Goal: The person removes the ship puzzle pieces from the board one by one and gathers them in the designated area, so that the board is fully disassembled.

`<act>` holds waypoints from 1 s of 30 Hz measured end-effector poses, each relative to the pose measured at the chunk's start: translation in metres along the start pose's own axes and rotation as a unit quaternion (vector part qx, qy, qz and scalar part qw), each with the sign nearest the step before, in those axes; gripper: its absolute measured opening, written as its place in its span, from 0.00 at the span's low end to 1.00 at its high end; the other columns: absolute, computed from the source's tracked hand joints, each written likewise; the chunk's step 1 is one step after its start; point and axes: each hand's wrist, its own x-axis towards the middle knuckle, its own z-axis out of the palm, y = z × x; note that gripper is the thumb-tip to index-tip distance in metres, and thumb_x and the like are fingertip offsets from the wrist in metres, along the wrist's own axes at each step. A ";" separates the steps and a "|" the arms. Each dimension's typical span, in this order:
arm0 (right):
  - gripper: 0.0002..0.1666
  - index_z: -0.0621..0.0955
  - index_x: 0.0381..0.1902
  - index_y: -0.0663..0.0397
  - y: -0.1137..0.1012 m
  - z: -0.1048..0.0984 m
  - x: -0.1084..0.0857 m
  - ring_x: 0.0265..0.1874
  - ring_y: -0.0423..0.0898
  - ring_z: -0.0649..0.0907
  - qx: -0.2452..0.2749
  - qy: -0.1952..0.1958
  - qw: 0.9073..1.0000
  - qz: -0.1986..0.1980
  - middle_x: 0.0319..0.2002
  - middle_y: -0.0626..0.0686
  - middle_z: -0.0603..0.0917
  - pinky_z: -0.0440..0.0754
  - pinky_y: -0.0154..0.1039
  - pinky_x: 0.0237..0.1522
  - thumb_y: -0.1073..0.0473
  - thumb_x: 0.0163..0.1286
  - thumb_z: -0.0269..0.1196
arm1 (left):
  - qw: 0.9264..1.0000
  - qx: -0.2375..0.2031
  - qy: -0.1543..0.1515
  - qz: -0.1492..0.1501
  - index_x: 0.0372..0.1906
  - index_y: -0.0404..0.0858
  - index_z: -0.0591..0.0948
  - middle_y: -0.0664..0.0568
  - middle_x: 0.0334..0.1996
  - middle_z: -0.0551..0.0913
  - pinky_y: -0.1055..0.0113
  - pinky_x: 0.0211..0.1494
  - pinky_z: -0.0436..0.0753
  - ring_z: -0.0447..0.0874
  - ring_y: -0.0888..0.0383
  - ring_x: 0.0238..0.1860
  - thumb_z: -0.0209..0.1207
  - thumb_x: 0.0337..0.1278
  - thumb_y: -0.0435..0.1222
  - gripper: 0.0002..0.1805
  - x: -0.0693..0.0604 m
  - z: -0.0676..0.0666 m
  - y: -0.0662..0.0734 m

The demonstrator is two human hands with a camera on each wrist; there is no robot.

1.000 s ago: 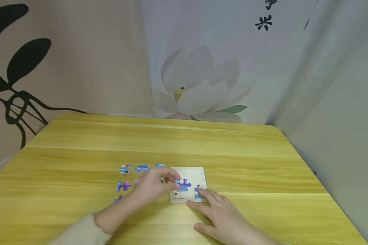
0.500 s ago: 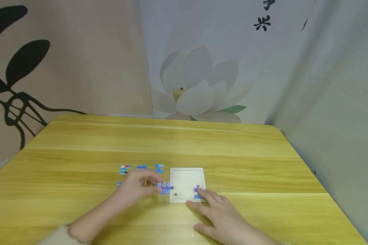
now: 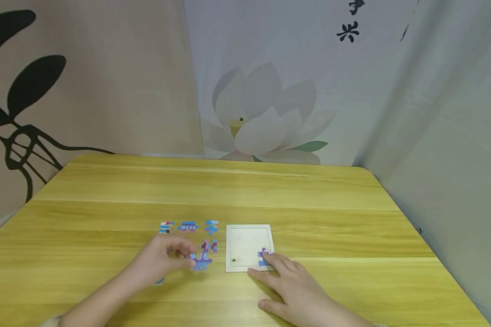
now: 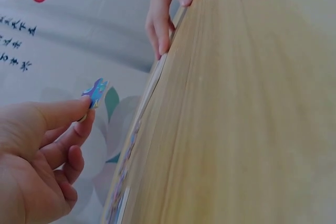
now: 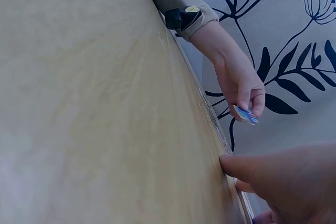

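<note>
Between thumb and fingers, my left hand point(image 3: 165, 256) pinches a purple and blue jigsaw piece point(image 3: 202, 262). In the left wrist view this piece point(image 4: 95, 93) is held above the table, apart from it. My right hand point(image 3: 296, 284) lies with extended fingers at the lower right corner of a pale square puzzle tray point(image 3: 240, 265). Its fingertips touch a second jigsaw piece point(image 3: 263, 260) in that corner of the tray, partly covered by the fingers. The rest of the tray shows bare wood with one small dark spot.
Several loose jigsaw pieces point(image 3: 188, 226) lie left of the tray, some hidden behind my left hand. Another piece point(image 3: 212, 227) is at the right end of their back row. The wooden table point(image 3: 331, 213) reaches back to a printed curtain point(image 3: 266, 104).
My left hand has moved left, carrying the pinched jigsaw piece from above the tray to over the loose pieces. My right hand has stayed in place on the tray.
</note>
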 end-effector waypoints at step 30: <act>0.34 0.66 0.70 0.31 0.002 0.002 -0.001 0.66 0.57 0.64 -0.015 0.009 1.000 -0.008 0.71 0.56 0.61 0.65 0.59 0.60 0.32 0.69 0.50 | 0.998 0.063 -0.020 -0.007 0.32 0.38 0.85 0.55 0.25 0.76 0.69 0.29 0.76 0.73 0.59 0.27 0.72 0.41 0.31 0.09 -0.012 -0.008 -0.022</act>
